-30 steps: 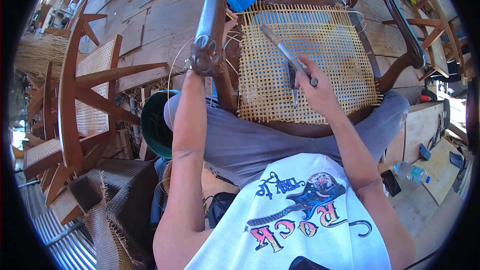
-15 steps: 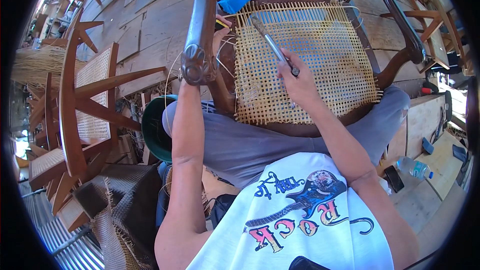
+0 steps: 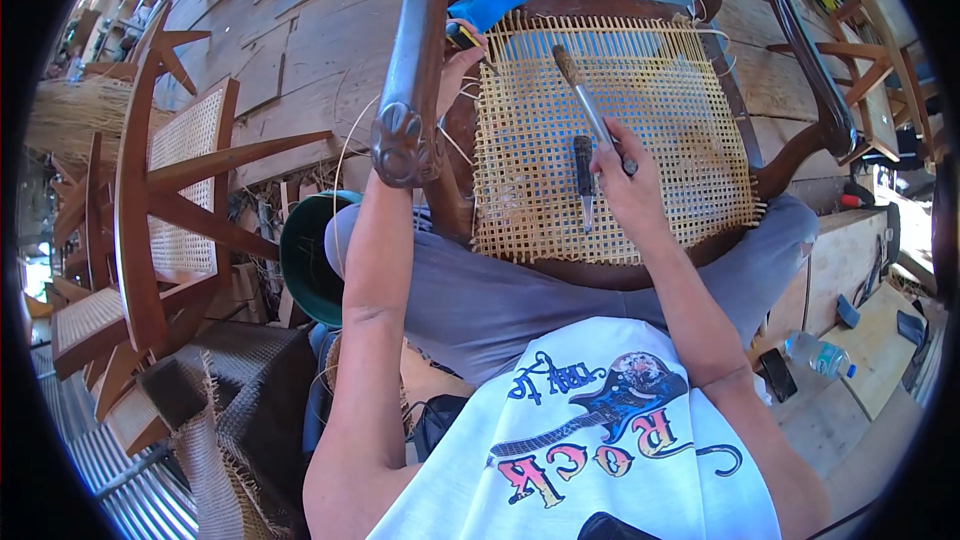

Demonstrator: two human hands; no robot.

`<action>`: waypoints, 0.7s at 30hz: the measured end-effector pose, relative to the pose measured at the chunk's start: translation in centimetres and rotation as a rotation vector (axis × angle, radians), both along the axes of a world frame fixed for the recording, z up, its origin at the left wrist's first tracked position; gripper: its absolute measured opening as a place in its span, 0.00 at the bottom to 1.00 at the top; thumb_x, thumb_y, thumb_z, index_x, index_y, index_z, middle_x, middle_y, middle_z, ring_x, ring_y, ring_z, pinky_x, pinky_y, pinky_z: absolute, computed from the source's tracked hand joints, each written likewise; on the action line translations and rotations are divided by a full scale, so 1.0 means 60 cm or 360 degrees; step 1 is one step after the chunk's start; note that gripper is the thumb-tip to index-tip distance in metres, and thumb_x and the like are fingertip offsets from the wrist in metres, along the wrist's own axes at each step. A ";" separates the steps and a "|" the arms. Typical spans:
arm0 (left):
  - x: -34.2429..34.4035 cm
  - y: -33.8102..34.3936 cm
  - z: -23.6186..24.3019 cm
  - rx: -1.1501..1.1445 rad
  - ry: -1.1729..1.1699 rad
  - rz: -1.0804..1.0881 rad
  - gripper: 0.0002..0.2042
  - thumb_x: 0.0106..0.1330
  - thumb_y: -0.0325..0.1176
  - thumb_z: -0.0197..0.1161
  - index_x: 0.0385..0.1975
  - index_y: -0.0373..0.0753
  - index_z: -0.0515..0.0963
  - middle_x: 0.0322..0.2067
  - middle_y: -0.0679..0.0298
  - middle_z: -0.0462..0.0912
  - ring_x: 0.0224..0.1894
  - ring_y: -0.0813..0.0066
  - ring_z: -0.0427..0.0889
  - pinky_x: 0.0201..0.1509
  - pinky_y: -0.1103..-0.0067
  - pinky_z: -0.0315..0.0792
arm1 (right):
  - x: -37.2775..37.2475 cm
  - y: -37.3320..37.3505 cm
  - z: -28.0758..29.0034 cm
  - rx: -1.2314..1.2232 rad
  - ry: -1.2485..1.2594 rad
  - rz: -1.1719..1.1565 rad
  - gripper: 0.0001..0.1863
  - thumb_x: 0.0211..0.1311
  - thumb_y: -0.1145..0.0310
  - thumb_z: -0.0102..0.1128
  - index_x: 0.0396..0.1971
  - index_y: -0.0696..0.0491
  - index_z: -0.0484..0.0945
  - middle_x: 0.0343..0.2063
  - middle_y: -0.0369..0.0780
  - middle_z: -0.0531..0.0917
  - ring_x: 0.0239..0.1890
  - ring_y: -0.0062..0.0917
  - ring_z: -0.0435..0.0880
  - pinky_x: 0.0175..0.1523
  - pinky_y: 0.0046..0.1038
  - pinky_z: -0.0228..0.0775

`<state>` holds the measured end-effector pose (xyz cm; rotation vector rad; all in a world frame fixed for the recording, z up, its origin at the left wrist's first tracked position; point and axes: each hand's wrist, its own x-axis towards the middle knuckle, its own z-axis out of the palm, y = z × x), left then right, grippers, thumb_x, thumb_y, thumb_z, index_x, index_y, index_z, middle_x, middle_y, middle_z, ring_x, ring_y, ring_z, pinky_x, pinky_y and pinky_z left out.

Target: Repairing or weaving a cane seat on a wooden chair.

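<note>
Gripped by the right hand (image 3: 630,188), right of the frame's centre, a metal-shafted tool (image 3: 592,117) is tilted over the woven cane seat (image 3: 690,140) at upper centre, its brown end pointed toward the top. By the left hand (image 3: 457,72) (partly hidden by the dark armrest (image 3: 408,50)), a yellow-and-black handle (image 3: 463,36) is clasped beside the seat's upper-left corner. Near the right hand, a dark-handled tool (image 3: 583,168) is laid on the weave.
</note>
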<state>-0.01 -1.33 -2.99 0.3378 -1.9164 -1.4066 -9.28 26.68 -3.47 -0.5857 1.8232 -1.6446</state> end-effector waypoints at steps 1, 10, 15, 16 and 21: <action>-0.002 0.002 -0.001 0.0056 0.0054 -0.0030 0.08 0.66 0.22 0.62 0.42 0.37 0.74 0.40 0.65 0.82 0.43 0.79 0.79 0.53 0.80 0.71 | 0.001 0.001 -0.001 -0.0017 -0.0036 0.0003 0.22 0.73 0.68 0.52 0.64 0.56 0.66 0.25 0.32 0.75 0.21 0.08 0.66 0.25 0.13 0.57; -0.022 0.007 0.033 -0.0142 -0.0211 0.0034 0.08 0.66 0.25 0.63 0.42 0.38 0.73 0.34 0.68 0.78 0.41 0.82 0.77 0.50 0.81 0.71 | -0.021 -0.017 0.006 -0.0088 -0.0083 0.0048 0.22 0.73 0.67 0.52 0.64 0.56 0.66 0.25 0.33 0.75 0.19 0.09 0.65 0.22 0.13 0.56; -0.015 -0.003 0.020 -0.0036 -0.0244 0.0012 0.08 0.65 0.26 0.65 0.40 0.39 0.74 0.33 0.69 0.77 0.40 0.82 0.75 0.47 0.82 0.70 | -0.029 -0.031 0.028 -0.0060 -0.0054 0.0004 0.22 0.73 0.67 0.52 0.64 0.56 0.66 0.26 0.33 0.75 0.19 0.08 0.65 0.22 0.13 0.56; -0.019 0.001 0.027 -0.0008 -0.0172 -0.0008 0.08 0.65 0.26 0.65 0.40 0.39 0.74 0.33 0.69 0.77 0.39 0.82 0.75 0.47 0.82 0.70 | -0.035 -0.030 0.029 -0.0058 -0.0088 0.0000 0.22 0.73 0.67 0.51 0.64 0.57 0.66 0.26 0.33 0.75 0.19 0.08 0.65 0.22 0.13 0.56; -0.023 0.000 0.019 -0.0121 -0.0228 0.0001 0.09 0.65 0.27 0.65 0.41 0.38 0.74 0.33 0.69 0.78 0.38 0.82 0.76 0.47 0.81 0.70 | -0.041 -0.033 0.031 -0.0141 -0.0094 -0.0029 0.23 0.73 0.68 0.51 0.64 0.58 0.65 0.26 0.33 0.75 0.19 0.08 0.65 0.22 0.13 0.57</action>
